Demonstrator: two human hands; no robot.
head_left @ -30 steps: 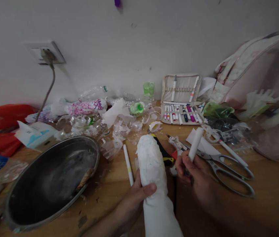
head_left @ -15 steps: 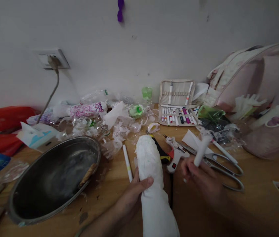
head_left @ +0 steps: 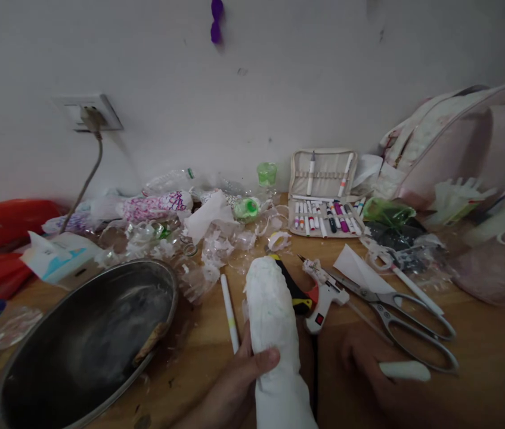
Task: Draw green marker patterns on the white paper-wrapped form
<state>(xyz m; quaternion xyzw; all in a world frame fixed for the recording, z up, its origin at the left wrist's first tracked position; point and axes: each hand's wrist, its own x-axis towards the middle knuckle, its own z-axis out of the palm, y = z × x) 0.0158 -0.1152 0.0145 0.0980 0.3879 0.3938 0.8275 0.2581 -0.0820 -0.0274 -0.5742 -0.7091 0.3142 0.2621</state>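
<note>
My left hand (head_left: 243, 372) is wrapped round a long white paper-covered form (head_left: 274, 316) that lies on the wooden table (head_left: 480, 333), its rounded end pointing away from me. My right hand (head_left: 368, 369) is low at the front, blurred, closed on a short white stick (head_left: 404, 370) that now lies sideways. A white glue gun (head_left: 324, 295) and large metal scissors (head_left: 408, 313) lie just beyond that hand. A white pen (head_left: 229, 313) rests left of the wrapped form.
A big metal bowl (head_left: 86, 339) sits at the front left. An open marker case (head_left: 324, 202) stands at the back, cut plastic bottle scraps (head_left: 180, 238) litter the middle, and a pale backpack (head_left: 458, 143) leans at the right. A cable runs from a wall socket (head_left: 89, 113).
My right hand dropped toward me and turned the white stick from upright to lying sideways, uncovering the glue gun. My left hand kept its hold on the wrapped form.
</note>
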